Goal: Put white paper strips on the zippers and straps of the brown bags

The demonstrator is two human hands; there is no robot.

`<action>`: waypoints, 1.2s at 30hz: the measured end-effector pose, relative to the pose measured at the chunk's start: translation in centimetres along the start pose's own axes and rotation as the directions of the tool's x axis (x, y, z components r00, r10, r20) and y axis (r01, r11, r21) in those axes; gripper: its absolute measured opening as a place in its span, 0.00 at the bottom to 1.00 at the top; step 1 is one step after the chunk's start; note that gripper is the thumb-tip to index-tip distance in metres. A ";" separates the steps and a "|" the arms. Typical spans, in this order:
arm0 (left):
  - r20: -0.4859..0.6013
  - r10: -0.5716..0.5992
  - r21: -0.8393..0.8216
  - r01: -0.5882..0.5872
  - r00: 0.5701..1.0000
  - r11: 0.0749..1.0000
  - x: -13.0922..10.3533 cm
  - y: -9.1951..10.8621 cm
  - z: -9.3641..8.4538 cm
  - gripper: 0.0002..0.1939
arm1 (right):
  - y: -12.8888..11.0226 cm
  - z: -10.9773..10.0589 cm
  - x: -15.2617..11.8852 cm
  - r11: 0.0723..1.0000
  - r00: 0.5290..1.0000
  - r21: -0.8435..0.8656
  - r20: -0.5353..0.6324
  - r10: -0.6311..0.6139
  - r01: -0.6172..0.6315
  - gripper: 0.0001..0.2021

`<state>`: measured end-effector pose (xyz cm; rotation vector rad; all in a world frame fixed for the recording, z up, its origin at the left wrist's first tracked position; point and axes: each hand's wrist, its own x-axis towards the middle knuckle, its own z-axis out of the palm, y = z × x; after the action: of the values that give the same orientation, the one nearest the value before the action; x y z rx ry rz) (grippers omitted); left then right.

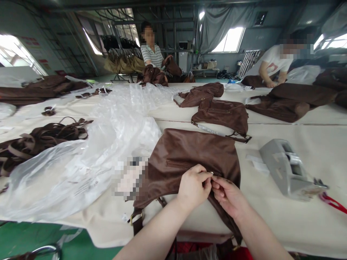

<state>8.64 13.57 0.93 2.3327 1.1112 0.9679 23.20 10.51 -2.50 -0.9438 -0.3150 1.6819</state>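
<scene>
A brown handbag (200,144) lies flat on the cream-covered table, its zip line across the middle and its strap toward me. Over the bag's right part, my left hand (193,186) and my right hand (227,195) meet at the fingertips. Both are closed in a pinch. Between them shows a tiny pale, shiny bit at the end of the zip, perhaps its pull; it is too small to make out. A buckle (135,216) sits on the strap at the bag's lower left.
Clear plastic sheeting (108,144) and a heap of brown straps (40,141) lie left. A grey tape dispenser (287,169) and red-handled scissors (334,203) are right. More brown bags (222,112) lie beyond. Two people (151,50) work across the table.
</scene>
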 end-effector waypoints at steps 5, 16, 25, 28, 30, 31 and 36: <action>0.016 0.029 -0.023 -0.029 0.999 0.999 0.0 0.2 -0.4 0.13 | -0.3 0.3 -0.4 1.000 1.000 0.010 0.002 0.015 -0.015 0.13; -0.173 -0.127 -0.200 0.092 0.977 0.975 0.5 -0.6 -1.0 0.06 | 0.8 0.7 -0.4 0.699 0.971 -0.701 -0.037 -0.235 0.142 0.13; -0.142 -0.117 -0.114 0.101 0.983 0.988 1.0 -1.1 -0.2 0.07 | 2.7 3.5 -1.3 -0.545 0.833 -0.837 0.339 -0.438 0.054 0.09; -0.101 -0.101 -0.067 0.095 0.990 0.993 1.1 -1.6 -0.1 0.06 | 2.4 4.0 -0.9 -0.487 0.852 -0.864 0.347 -0.391 0.129 0.07; -0.050 -0.093 -0.023 0.092 0.994 0.996 1.2 -2.2 -0.1 0.04 | 2.1 3.4 -0.7 -0.444 0.857 -0.888 0.316 -0.406 0.117 0.07; -0.017 -0.090 0.003 0.090 0.996 0.996 1.3 -2.4 -0.1 0.04 | 1.9 2.9 -0.6 -0.435 0.859 -0.894 0.301 -0.414 0.103 0.08; 0.152 -0.096 0.266 0.053 0.984 0.963 2.6 -2.3 -0.1 0.11 | 0.6 0.0 -0.4 -0.422 0.876 -0.904 0.258 -0.408 0.070 0.15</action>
<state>8.49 17.04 0.75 2.5010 1.3156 0.6198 22.78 9.95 -2.76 -2.0436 -1.9657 0.2864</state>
